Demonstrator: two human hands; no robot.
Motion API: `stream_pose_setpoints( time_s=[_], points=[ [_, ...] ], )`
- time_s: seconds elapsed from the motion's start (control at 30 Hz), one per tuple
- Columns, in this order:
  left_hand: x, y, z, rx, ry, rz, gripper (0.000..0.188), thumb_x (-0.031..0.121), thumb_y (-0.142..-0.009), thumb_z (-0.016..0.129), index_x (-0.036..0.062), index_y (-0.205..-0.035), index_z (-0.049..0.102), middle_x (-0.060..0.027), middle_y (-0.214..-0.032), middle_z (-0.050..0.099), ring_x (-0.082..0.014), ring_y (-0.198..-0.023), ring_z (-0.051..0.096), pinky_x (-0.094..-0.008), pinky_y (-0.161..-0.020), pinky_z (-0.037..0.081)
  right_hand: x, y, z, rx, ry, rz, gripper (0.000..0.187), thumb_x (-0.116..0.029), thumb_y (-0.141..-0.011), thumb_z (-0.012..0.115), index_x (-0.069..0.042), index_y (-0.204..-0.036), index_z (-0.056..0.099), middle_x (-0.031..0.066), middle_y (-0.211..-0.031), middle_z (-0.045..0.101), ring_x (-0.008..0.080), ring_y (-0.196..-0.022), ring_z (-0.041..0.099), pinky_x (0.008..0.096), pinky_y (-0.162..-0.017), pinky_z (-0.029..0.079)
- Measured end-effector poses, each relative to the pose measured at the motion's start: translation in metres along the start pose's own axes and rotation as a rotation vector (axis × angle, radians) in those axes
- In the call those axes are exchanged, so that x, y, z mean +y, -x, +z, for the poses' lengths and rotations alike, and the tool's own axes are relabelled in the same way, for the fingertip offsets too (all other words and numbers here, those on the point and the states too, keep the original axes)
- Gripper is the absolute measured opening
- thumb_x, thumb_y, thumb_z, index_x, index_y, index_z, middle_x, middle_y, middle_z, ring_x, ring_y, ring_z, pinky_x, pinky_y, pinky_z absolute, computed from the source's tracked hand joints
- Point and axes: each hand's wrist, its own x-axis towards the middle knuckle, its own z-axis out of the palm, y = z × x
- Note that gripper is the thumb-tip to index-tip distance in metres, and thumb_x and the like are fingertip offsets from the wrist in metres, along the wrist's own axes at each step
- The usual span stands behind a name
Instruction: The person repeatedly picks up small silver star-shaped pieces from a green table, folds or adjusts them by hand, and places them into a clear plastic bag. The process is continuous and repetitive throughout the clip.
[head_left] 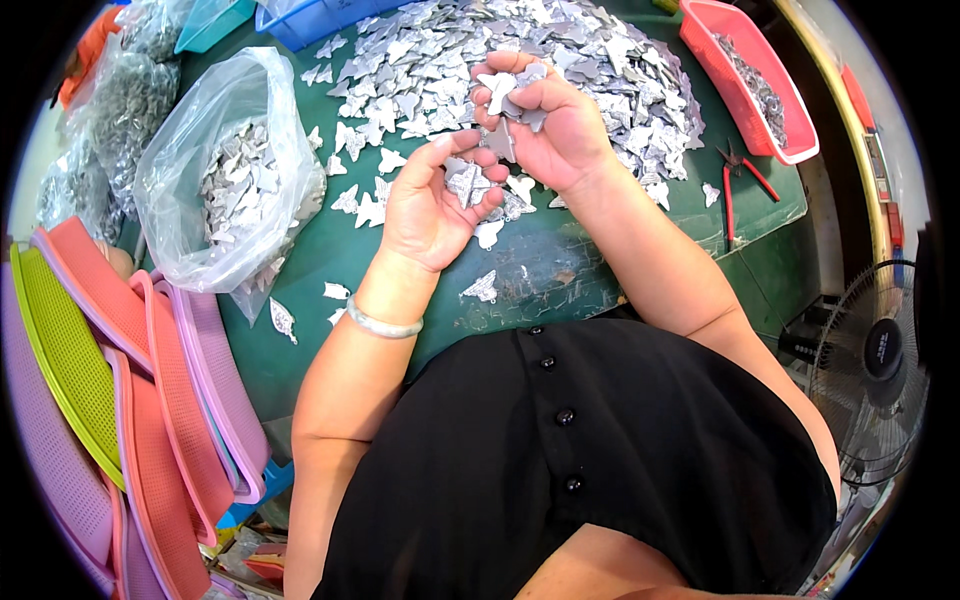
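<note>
A big heap of silver-grey, butterfly-shaped metal charms [620, 80] covers the far part of the green table. My left hand [425, 215], palm up with fingers curled, holds a few patterned charms [468, 182] at its fingertips. To its right and a little farther off, my right hand [560, 125] is closed around several more charms [500, 90], their plain grey and pale faces showing. Both hands are above the near edge of the heap, close together but apart. Loose charms lie on the table around and below them, one charm [481, 287] nearest my body.
An open clear plastic bag [165, 200] with charms inside stands at the left. Stacked pink, purple and green perforated baskets [190, 400] fill the lower left. Red-handled pliers [730, 205] lie at right, below a pink tray [800, 145] of small metal parts. A fan [885, 350] stands far right.
</note>
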Motion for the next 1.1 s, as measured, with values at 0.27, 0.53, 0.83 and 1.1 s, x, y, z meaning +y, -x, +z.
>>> stream_pose_setpoints(
  time_s=[0.27,0.53,0.83,1.1],
  points=[
    [-0.008,0.001,0.005,0.026,-0.102,0.057,0.030,0.027,-0.086,0.052,0.0055,-0.107,0.051,-0.0049,-0.097,0.052,-0.0200,-0.081,0.057,-0.0335,-0.070,0.051,0.007,0.001,0.003,0.022,0.008,0.018,0.035,0.009,-0.070,0.040,0.003,-0.104,0.046,0.0184,-0.099,0.050,0.0258,-0.082,0.052,0.0389,-0.070,0.044],
    [-0.002,0.003,0.010,-0.024,-0.083,0.050,0.035,0.025,-0.091,0.037,-0.0006,-0.113,0.047,-0.0092,-0.103,0.050,-0.0236,-0.087,0.055,-0.0400,-0.077,0.050,0.000,-0.002,-0.008,-0.068,0.036,-0.005,0.036,0.006,-0.073,0.044,0.002,-0.109,0.045,0.0202,-0.105,0.049,0.0294,-0.091,0.053,0.0423,-0.074,0.047],
    [0.000,0.000,0.008,-0.033,-0.031,0.076,0.035,0.024,-0.089,0.039,-0.0005,-0.112,0.048,-0.0094,-0.102,0.051,-0.0232,-0.090,0.053,-0.0431,-0.080,0.048,-0.002,0.004,-0.004,-0.111,0.176,-0.003,0.031,0.008,-0.075,0.050,0.000,-0.104,0.050,0.0163,-0.104,0.052,0.0264,-0.091,0.055,0.0372,-0.069,0.048],
    [0.001,0.003,0.008,0.007,-0.039,0.075,0.029,0.021,-0.089,0.044,0.0012,-0.109,0.050,-0.0087,-0.104,0.051,-0.0220,-0.090,0.054,-0.0398,-0.078,0.050,0.000,0.009,0.006,-0.114,0.180,0.010,0.025,0.008,-0.077,0.046,0.001,-0.100,0.052,0.0149,-0.101,0.053,0.0260,-0.094,0.054,0.0380,-0.076,0.047]
  ],
)
